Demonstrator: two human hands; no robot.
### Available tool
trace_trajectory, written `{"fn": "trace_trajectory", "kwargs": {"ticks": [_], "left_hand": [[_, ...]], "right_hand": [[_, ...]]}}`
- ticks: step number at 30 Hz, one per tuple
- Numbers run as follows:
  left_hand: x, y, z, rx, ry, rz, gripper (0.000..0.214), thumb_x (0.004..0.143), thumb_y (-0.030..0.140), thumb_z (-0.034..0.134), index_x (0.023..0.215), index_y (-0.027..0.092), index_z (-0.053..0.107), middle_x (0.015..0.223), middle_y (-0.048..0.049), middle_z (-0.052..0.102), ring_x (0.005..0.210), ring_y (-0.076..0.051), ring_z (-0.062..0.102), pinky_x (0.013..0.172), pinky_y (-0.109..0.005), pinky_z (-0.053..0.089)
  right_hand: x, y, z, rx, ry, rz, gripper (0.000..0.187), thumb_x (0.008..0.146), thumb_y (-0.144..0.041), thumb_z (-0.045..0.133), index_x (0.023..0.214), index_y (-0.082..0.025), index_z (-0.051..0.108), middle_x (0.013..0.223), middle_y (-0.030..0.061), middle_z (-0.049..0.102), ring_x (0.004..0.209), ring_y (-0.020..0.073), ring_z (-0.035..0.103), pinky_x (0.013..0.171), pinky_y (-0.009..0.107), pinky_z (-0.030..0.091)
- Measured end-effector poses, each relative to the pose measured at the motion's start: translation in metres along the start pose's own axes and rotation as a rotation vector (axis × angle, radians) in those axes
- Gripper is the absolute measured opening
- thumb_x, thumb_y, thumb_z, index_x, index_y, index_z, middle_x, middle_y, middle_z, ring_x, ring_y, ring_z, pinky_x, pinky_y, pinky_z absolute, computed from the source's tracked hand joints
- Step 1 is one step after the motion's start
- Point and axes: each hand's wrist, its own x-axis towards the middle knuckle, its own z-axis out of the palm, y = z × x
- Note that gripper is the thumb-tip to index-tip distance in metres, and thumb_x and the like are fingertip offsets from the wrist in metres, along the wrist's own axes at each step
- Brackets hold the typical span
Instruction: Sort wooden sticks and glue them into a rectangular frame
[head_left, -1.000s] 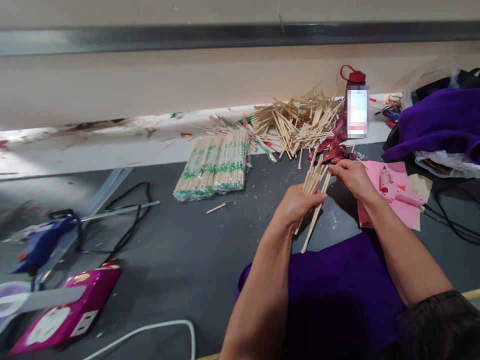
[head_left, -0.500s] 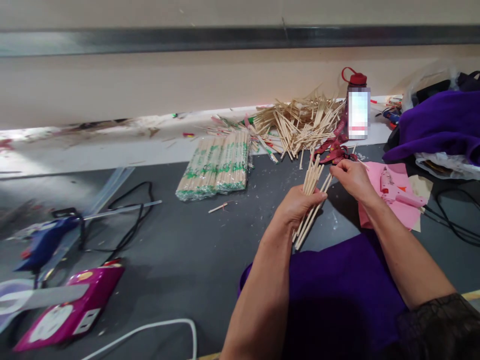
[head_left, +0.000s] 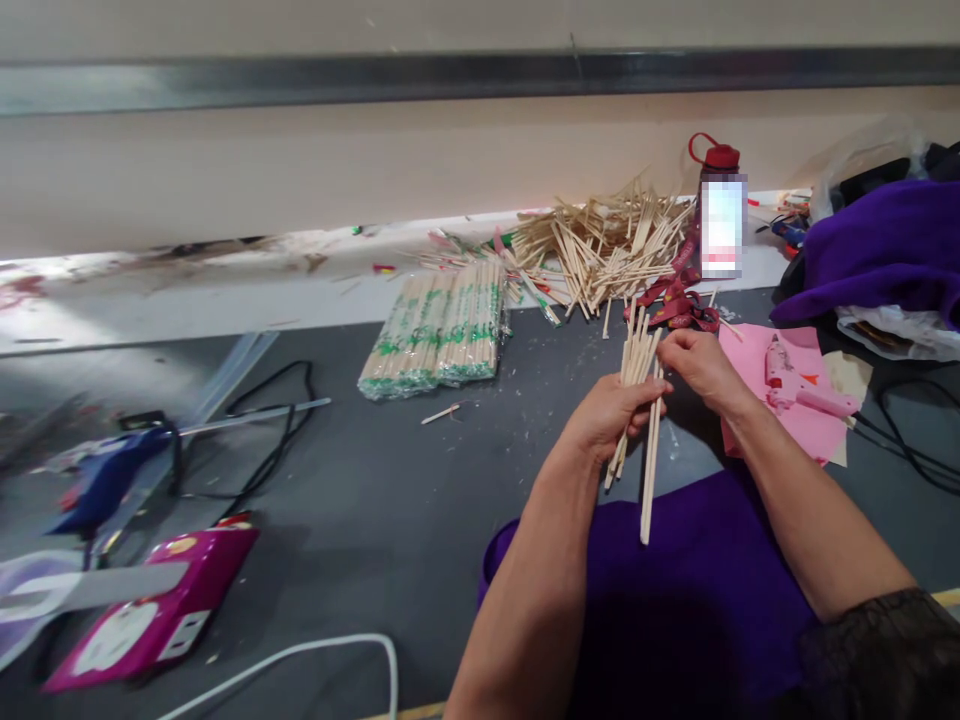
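My left hand (head_left: 609,418) is closed round a bundle of thin wooden sticks (head_left: 637,350), held upright over the dark grey table (head_left: 390,470). My right hand (head_left: 694,365) pinches the top of one stick (head_left: 649,470) that hangs lower than the rest, its end over the purple cloth (head_left: 675,570) in front of me. A loose heap of the same sticks (head_left: 607,245) lies at the back of the table. Packs of sticks wrapped in clear plastic with green print (head_left: 439,330) lie to its left.
A red-capped bottle (head_left: 720,215) stands behind the heap. A pink glue gun (head_left: 787,380) rests on pink paper (head_left: 780,420) at the right, near more purple cloth (head_left: 877,250). At the left are a blue glue gun (head_left: 105,480), black cables (head_left: 262,440) and a magenta power strip (head_left: 150,620).
The right hand has drawn one stick down and turned it nearly upright, so it now hangs below the bundle. The left hand has shifted slightly right with the bundle.
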Motion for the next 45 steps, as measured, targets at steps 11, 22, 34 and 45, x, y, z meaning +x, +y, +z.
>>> {"fn": "trace_trajectory", "kwargs": {"ticks": [11, 22, 34, 45], "left_hand": [[0.008, 0.001, -0.004, -0.154, 0.092, -0.016, 0.016, 0.067, 0.015, 0.07, 0.059, 0.012, 0.056, 0.039, 0.0014, 0.05, 0.028, -0.001, 0.028, 0.03, -0.014, 0.017], [0.007, 0.003, -0.01, -0.22, 0.085, -0.002, 0.018, 0.067, 0.01, 0.069, 0.055, 0.01, 0.056, 0.039, 0.0041, 0.044, 0.028, 0.0, 0.029, 0.03, -0.013, 0.019], [0.005, 0.015, -0.03, -0.318, 0.238, 0.094, 0.02, 0.076, 0.028, 0.067, 0.067, 0.013, 0.057, 0.048, 0.0011, 0.057, 0.031, -0.003, 0.037, 0.031, -0.014, 0.025], [0.008, 0.021, -0.07, -0.546, 0.845, 0.533, 0.022, 0.083, 0.033, 0.057, 0.068, 0.019, 0.047, 0.06, 0.0053, 0.058, 0.045, -0.004, 0.05, 0.046, -0.015, 0.036]], "right_hand": [[-0.003, -0.007, -0.001, 0.063, -0.036, 0.055, 0.028, 0.065, -0.042, 0.057, 0.053, -0.018, 0.047, 0.051, -0.0055, 0.04, 0.051, 0.0085, 0.032, 0.05, 0.025, 0.024], [-0.005, -0.006, 0.009, 0.438, -0.028, 0.182, 0.014, 0.057, -0.03, 0.059, 0.055, -0.019, 0.052, 0.045, -0.0073, 0.039, 0.039, 0.0052, 0.027, 0.039, 0.022, 0.015], [0.004, -0.001, -0.011, 0.684, 0.059, 0.217, 0.02, 0.062, -0.031, 0.067, 0.071, -0.016, 0.056, 0.052, -0.0077, 0.043, 0.036, 0.0009, 0.027, 0.033, 0.015, 0.012], [0.019, -0.012, -0.073, 0.641, 0.774, 0.008, 0.016, 0.077, -0.023, 0.055, 0.067, -0.019, 0.043, 0.055, -0.0079, 0.042, 0.041, 0.0025, 0.034, 0.031, 0.011, 0.023]]}}
